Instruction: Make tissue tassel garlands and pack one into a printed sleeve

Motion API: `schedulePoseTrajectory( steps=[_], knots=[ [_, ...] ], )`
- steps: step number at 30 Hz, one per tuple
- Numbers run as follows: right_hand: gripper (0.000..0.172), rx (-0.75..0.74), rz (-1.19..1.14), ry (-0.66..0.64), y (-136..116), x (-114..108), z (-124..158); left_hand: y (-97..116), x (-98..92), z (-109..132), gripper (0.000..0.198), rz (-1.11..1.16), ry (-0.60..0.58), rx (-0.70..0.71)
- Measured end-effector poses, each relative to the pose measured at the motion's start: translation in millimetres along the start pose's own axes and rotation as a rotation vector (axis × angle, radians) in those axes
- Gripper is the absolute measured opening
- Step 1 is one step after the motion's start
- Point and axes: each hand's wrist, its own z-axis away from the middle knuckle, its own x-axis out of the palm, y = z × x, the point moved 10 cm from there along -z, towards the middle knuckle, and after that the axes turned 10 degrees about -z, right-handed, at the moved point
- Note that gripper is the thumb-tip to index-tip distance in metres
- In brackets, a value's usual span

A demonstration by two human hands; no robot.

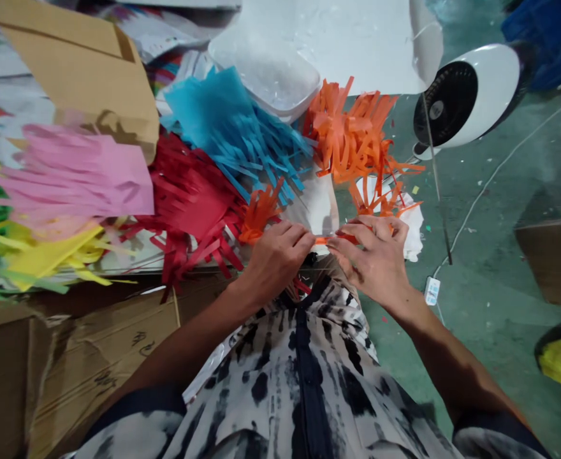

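Near the table's front edge, my left hand (280, 258) and my right hand (375, 252) both pinch an orange paper tassel (259, 213). Its twisted middle runs as a thin strip between my fingertips, and fringed ends fan out beyond each hand. Just past my right hand lies a pile of orange fringed paper (350, 134). To the left of my left hand are red fringed sheets (189, 197), with blue fringed sheets (237, 121) above them. My fingers cover part of the twisted strip.
Pink (84, 169) and yellow fringed paper (51, 252) lie at left beside a brown cardboard box (80, 70). A translucent plastic tub (266, 64) stands at the back. On the green floor at right are a white fan (486, 89) and a power strip (432, 291) with its cord.
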Motion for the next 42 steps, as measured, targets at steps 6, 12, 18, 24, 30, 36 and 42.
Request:
schedulePoseTrajectory(
  steps=[6, 12, 18, 24, 30, 36, 42],
  knots=[
    [0.02, 0.082, -0.069, -0.056, 11.4, 12.1, -7.7, -14.6, -4.6, 0.5, 0.016, -0.023, -0.046, -0.172],
    [0.016, 0.179, -0.102, -0.135, 22.0, 18.1, -11.9, -27.3, -7.8, 3.5, 0.018, 0.023, -0.125, -0.285],
    [0.008, 0.215, -0.104, -0.118, 23.1, 17.8, -14.5, -34.5, -7.8, 3.1, 0.014, 0.047, -0.107, -0.337],
    [0.012, 0.199, -0.064, -0.061, 21.4, 12.0, -8.1, -27.2, -8.1, 6.2, 0.015, 0.112, 0.007, -0.179],
    [0.024, 0.021, -0.01, 0.005, -7.8, 5.0, 4.5, 1.5, -16.4, 16.0, 0.025, -0.014, 0.077, -0.001],
    [0.023, -0.056, -0.014, 0.078, -41.7, 1.5, 22.3, 24.1, -30.7, 38.7, 0.018, -0.038, 0.212, 0.079],
    [0.019, -0.1, 0.043, 0.188, -52.0, 7.7, 28.2, 26.9, -26.9, 53.8, 0.025, -0.049, 0.213, 0.059]
  ],
)
